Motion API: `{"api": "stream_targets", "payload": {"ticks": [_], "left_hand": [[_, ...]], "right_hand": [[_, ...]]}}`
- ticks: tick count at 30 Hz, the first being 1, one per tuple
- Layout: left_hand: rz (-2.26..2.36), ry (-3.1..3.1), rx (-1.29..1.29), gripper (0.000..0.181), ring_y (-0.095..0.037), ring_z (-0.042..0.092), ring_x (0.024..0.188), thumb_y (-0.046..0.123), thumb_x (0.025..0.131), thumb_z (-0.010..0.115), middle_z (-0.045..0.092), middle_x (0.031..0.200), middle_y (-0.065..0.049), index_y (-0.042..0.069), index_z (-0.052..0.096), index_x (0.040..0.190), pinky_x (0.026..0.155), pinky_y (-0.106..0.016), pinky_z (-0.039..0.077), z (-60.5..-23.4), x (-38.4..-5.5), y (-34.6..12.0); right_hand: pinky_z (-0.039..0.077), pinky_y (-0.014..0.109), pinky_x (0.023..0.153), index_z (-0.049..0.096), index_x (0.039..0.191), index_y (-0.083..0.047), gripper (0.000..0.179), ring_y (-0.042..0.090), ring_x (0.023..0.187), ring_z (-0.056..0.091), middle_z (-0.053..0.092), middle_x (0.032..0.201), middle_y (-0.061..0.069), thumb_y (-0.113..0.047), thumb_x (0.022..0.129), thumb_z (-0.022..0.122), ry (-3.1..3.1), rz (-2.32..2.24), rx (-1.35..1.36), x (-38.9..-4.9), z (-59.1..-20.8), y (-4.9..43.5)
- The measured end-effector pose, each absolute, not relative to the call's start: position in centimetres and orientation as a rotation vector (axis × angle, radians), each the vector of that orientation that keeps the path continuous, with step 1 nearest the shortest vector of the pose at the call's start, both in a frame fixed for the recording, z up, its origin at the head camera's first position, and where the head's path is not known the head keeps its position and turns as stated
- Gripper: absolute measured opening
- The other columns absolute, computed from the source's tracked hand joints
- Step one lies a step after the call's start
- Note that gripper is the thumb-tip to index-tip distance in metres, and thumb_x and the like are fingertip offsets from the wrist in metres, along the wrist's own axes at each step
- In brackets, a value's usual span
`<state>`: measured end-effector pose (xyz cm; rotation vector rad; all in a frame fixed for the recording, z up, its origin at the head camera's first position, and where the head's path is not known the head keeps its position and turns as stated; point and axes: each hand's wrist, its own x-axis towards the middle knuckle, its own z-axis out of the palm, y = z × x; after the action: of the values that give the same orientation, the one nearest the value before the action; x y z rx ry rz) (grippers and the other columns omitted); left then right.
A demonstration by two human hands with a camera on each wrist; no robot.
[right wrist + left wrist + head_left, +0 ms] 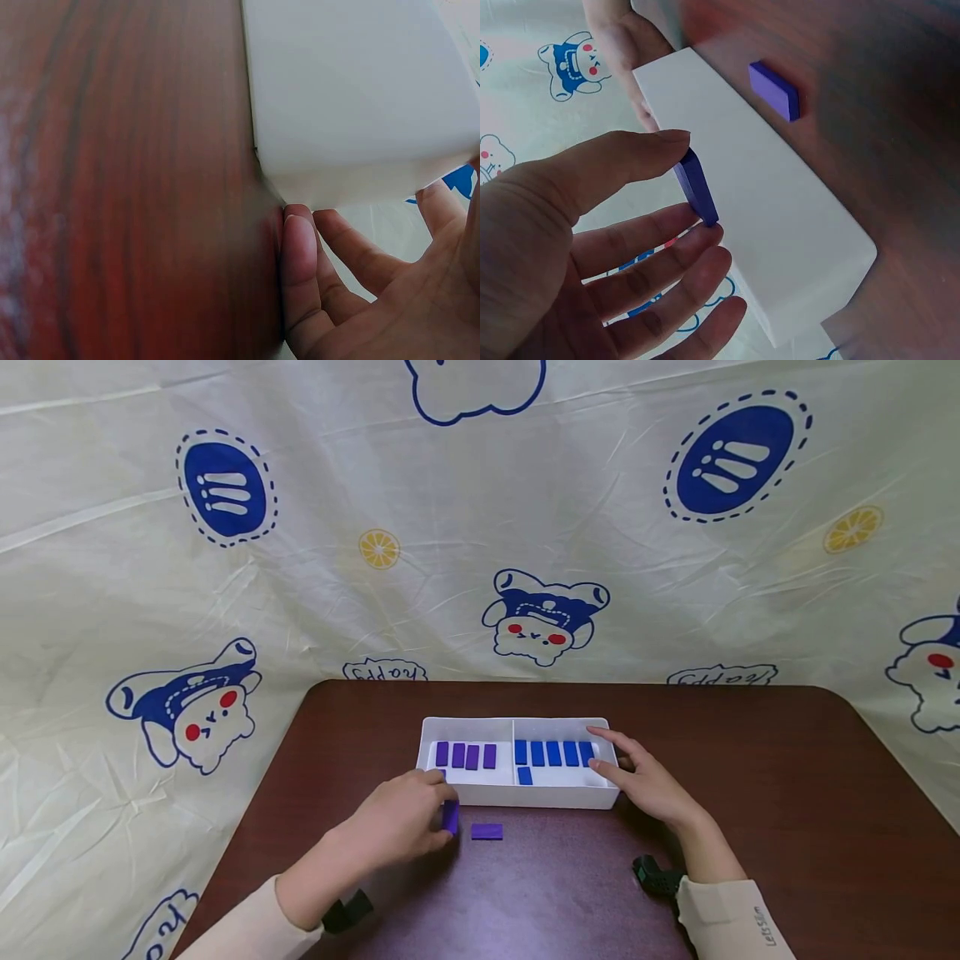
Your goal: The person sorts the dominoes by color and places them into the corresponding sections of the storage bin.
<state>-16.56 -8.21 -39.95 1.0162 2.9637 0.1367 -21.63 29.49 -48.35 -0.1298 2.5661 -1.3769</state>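
My left hand (405, 814) pinches a purple block (696, 186) between thumb and fingertips, in front of the white two-compartment box (540, 797). In the left wrist view the block stands on edge in the grip, overlapping the box's front wall. Another purple block (487, 832) lies flat on the table just right of that hand. A row of purple blocks (472, 757) lies in the left compartment, part of which the left hand hides. Blue blocks (553, 753) fill a row in the right compartment, with one below. At the box's right end, my right hand (651, 783) rests with its fingers extended.
The brown table (787, 793) extends around the box on all sides. Behind it hangs a pale printed sheet (450, 485). Dark straps with small devices (658, 877) sit at both wrists.
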Motion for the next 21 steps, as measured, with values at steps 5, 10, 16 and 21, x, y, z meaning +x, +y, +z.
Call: {"api": "stream_targets", "payload": {"ticks": [5, 10, 16, 21], "left_hand": [[0.155, 2.974, 1.009, 0.037, -0.017, 0.065, 0.097, 0.035, 0.083, 0.085, 0.069, 0.102, 0.001, 0.013, 0.076, 0.111, 0.078, -0.036, 0.06, -39.5, -17.0, -8.4], [0.176, 2.971, 0.975, 0.039, -0.02, 0.066, 0.102, 0.035, 0.084, 0.085, 0.07, 0.106, 0.0, 0.013, 0.076, 0.114, 0.083, -0.039, 0.06, -39.5, -17.6, -8.7], [0.183, 2.959, 0.928, 0.041, -0.019, 0.066, 0.098, 0.035, 0.085, 0.085, 0.069, 0.106, -0.002, 0.01, 0.076, 0.117, 0.083, -0.038, 0.06, -39.7, -18.3, -8.7], [0.216, 2.953, 0.901, 0.041, -0.017, 0.065, 0.092, 0.032, 0.087, 0.084, 0.069, 0.107, -0.004, 0.008, 0.075, 0.118, 0.081, -0.038, 0.059, -39.6, -18.8, -8.8]], "right_hand": [[0.052, 0.057, 0.097, 0.035, 0.161, -0.034, 0.067, 0.043, 0.131, 0.048, 0.028, 0.166, 0.021, -0.05, 0.102, 0.061, 2.567, -1.382, -0.139, -21.7, -48.5, 29.5], [0.05, 0.06, 0.098, 0.035, 0.161, -0.035, 0.067, 0.043, 0.132, 0.046, 0.027, 0.166, 0.02, -0.051, 0.101, 0.061, 2.563, -1.38, -0.128, -21.7, -48.4, 29.5], [0.046, 0.067, 0.102, 0.034, 0.161, -0.037, 0.068, 0.044, 0.134, 0.044, 0.023, 0.168, 0.02, -0.052, 0.101, 0.061, 2.557, -1.372, -0.115, -21.6, -48.3, 29.5], [0.046, 0.068, 0.102, 0.034, 0.161, -0.037, 0.068, 0.044, 0.135, 0.043, 0.022, 0.169, 0.02, -0.053, 0.1, 0.061, 2.56, -1.367, -0.114, -21.7, -48.4, 29.4]]}}
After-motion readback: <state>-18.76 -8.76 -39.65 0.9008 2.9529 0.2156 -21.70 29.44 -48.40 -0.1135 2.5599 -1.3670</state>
